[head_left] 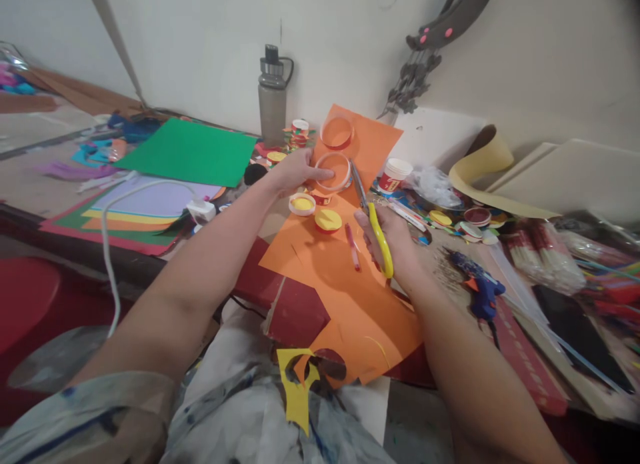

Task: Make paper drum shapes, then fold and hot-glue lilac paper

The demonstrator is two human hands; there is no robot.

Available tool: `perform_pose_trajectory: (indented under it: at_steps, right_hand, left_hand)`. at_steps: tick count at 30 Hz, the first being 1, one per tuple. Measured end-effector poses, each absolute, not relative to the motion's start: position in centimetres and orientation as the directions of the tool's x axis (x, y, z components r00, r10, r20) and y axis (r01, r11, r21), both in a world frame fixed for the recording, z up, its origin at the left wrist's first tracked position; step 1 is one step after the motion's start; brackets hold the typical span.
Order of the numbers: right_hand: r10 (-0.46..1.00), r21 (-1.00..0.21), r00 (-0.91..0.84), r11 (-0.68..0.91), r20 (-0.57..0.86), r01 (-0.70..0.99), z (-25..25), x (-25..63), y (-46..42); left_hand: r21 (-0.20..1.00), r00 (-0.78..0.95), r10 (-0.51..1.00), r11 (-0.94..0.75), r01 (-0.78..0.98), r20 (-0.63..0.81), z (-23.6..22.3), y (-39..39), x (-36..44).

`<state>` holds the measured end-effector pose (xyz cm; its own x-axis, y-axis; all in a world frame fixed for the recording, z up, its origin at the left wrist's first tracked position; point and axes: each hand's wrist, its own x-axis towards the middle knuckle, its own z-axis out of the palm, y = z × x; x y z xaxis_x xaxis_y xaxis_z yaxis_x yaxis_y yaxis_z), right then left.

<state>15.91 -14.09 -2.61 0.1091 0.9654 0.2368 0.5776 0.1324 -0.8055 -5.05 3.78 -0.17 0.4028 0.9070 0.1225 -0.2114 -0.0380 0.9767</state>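
Left hand: the person's left hand (295, 169) is closed on the edge of a round rimmed piece (349, 175), thumb laid over its near part; whether it also pinches the paper behind, cannot tell
Right hand: the person's right hand (401, 243) is wrapped around the yellow handles of the scissors (376, 227)
Scissors: blades point away from the body, tips just beside the round rimmed piece; contact cannot be confirmed
Upper orange sheet: the sheet (377, 136) lies behind the held piece; a second round piece (337, 144) is seen against it, farther from the body
Lower orange paper: the paper (350, 304) spreads below the hands, a red pen (353, 248) on it, left of the right hand
Yellow-topped rounds: a white-rimmed one (303, 205) and a yellow-and-red one (328, 221) sit side by side, nearer the body than the held piece
Lap: a yellow cut-out scrap (297, 401) rests there
Right of the right hand: a blue glue gun (486, 295)
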Motion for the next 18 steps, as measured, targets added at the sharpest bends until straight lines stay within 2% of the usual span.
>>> perform_pose_trajectory:
  at_steps: [4,18]
  right_hand:
    - [0.964,-0.793,0.107,0.133,0.242,0.594,-2.8,15.9,-14.1]
    - [0.972,-0.762,0.053,0.145,0.228,0.631,-1.3,16.2,-14.6]
  left_hand:
    - [0.987,0.464,0.872,-0.123,-0.099,0.155,-0.3,4.1,-5.3]
    - [0.996,0.384,0.92,-0.061,-0.068,0.082,0.2,3.3,-5.1]
